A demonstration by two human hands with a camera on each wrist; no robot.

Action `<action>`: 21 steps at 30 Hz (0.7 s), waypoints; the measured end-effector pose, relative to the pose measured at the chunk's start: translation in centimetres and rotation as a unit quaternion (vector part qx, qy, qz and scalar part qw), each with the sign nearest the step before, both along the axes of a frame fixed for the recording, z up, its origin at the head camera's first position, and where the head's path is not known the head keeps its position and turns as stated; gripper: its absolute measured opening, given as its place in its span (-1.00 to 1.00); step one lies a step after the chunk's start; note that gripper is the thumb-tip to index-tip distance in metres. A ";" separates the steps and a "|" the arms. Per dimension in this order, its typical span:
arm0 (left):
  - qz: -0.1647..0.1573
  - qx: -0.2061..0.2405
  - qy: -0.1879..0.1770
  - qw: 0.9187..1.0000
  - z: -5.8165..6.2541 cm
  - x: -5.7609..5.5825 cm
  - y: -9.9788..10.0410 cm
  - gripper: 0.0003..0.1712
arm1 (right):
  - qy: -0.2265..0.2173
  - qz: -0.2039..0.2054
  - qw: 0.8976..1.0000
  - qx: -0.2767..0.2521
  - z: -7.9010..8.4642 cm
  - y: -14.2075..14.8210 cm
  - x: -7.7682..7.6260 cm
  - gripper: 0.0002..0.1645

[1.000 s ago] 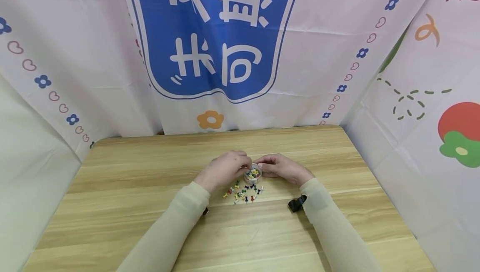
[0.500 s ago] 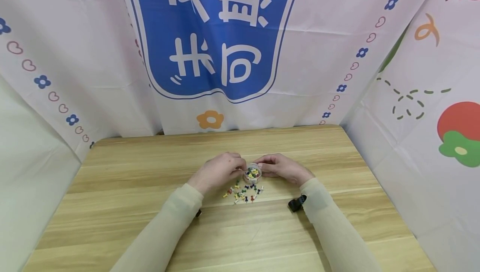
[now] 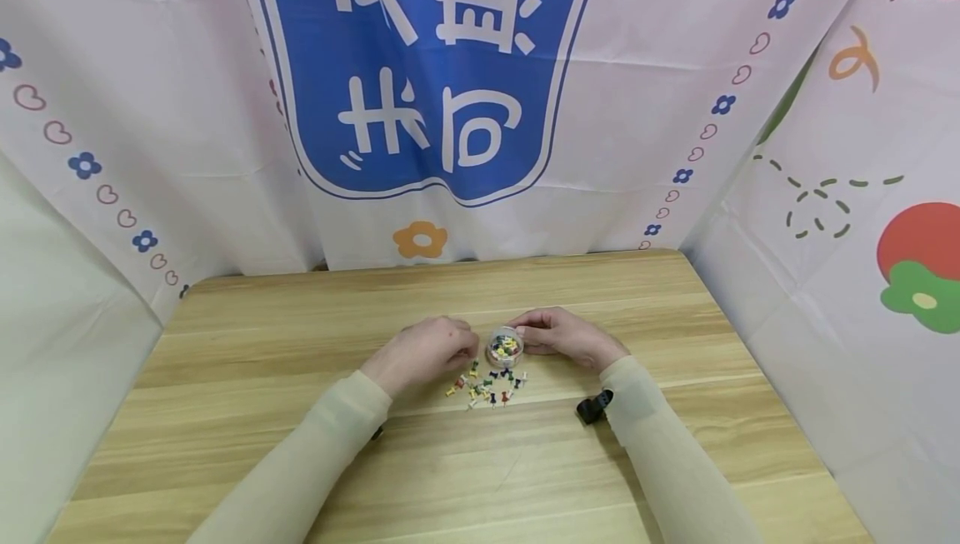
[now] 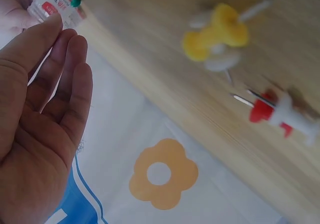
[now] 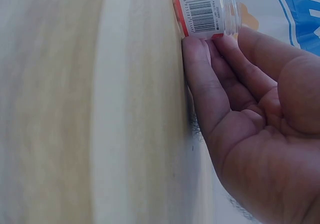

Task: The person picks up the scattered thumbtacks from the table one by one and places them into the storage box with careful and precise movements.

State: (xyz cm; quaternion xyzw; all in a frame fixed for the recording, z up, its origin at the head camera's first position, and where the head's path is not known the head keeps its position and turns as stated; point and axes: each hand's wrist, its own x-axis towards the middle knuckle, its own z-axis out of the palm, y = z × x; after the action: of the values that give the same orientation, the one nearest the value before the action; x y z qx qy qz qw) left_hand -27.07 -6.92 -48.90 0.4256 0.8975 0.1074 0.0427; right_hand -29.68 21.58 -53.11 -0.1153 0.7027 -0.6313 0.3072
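Observation:
A small clear round jar [image 3: 504,362] of colourful push pins stands upright on the table. My right hand [image 3: 570,336] holds it at its right side; in the right wrist view its fingertips meet the jar's barcode label [image 5: 202,14], with the thumb by the rim. To the left of the jar is my left hand [image 3: 427,351], its fingers loosely bent and, in the left wrist view, nothing between thumb and fingertips. Loose push pins [image 3: 492,399] lie scattered in front of the jar. The left wrist view shows a yellow push pin [image 4: 225,32] up close, beside a red and a white one.
The wooden table [image 3: 300,311] carries the jar and pins. Fabric with a blue printed panel [image 3: 420,69] hangs behind its far edge, and more printed cloth [image 3: 810,319] hangs on the right. A black strap [image 3: 594,407] shows at the right wrist.
My left hand has drawn away from over the jar's opening, moving left and slightly toward me. The right hand and jar stay in place.

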 end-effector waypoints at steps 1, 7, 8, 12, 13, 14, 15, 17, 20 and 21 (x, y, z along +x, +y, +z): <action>-0.003 -0.002 0.001 1.000 -0.1 0.1 -0.1 -0.86 | 0.000 0.001 1.000 -0.001 0.1 0.0 0.0 -0.58; -0.018 -0.015 0.003 1.000 -0.4 0.5 -0.4 -0.85 | 0.005 0.006 1.000 -0.001 0.4 0.0 0.3 -0.57; -0.022 -0.017 0.002 1.000 -0.4 0.6 -0.4 -0.87 | 0.005 0.005 1.000 0.000 0.4 -0.1 0.3 -0.57; -0.034 -0.025 0.005 0.999 -0.7 0.7 -0.5 -0.89 | 0.005 0.003 1.000 0.000 0.3 -0.1 0.3 -0.58; -0.036 -0.027 0.005 0.999 -0.8 0.7 -0.5 -0.90 | 0.005 0.003 1.000 0.000 0.3 -0.1 0.2 -0.58; -0.037 -0.029 0.004 0.999 -0.8 0.8 -0.5 -0.90 | 0.003 0.001 1.000 0.000 0.2 -0.1 0.2 -0.58; -0.038 -0.031 0.004 0.999 -0.9 0.8 -0.4 -0.91 | 0.003 0.001 1.000 0.000 0.2 -0.1 0.2 -0.59; -0.040 -0.032 0.003 0.999 -0.9 0.8 -0.4 -0.91 | 0.006 0.002 1.000 0.001 0.2 -0.1 0.1 -0.59; -0.041 -0.031 0.000 0.999 -0.9 0.9 -0.4 -0.91 | 0.004 0.002 1.000 0.003 0.2 -0.1 0.1 -0.59; -0.041 -0.031 -0.002 0.999 -0.9 1.0 -0.4 -0.91 | 0.004 0.002 1.000 0.003 0.2 -0.1 0.1 -0.59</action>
State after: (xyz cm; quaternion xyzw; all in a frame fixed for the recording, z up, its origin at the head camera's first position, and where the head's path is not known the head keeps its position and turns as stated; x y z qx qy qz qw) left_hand -26.11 -7.32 -49.78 0.4605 0.8820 0.0784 0.0617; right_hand -29.58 21.46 -52.93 -0.1181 0.7056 -0.6283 0.3056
